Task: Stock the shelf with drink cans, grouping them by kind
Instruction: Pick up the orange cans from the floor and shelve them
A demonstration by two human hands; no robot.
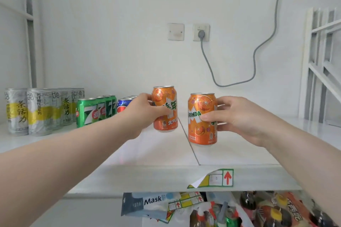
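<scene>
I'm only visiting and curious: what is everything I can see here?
Tea cans: at least four, silver with yellow band, shelf's far left.
7UP cans: at least three, green, right of the tea cans.
Pepsi cans: at least two, blue, partly hidden, right of the 7UP cans.
Mirinda cans: two, orange, mid-shelf, both held.
Shelf: one, white.
Wall socket: one, white, back wall; grey cable plugged in.
Arrow sticker: one, red arrow, shelf's front edge.
Mask packet: one, grey-blue, below the shelf.
Left hand: grips the farther Mirinda can.
Right hand: grips the nearer one.
</scene>
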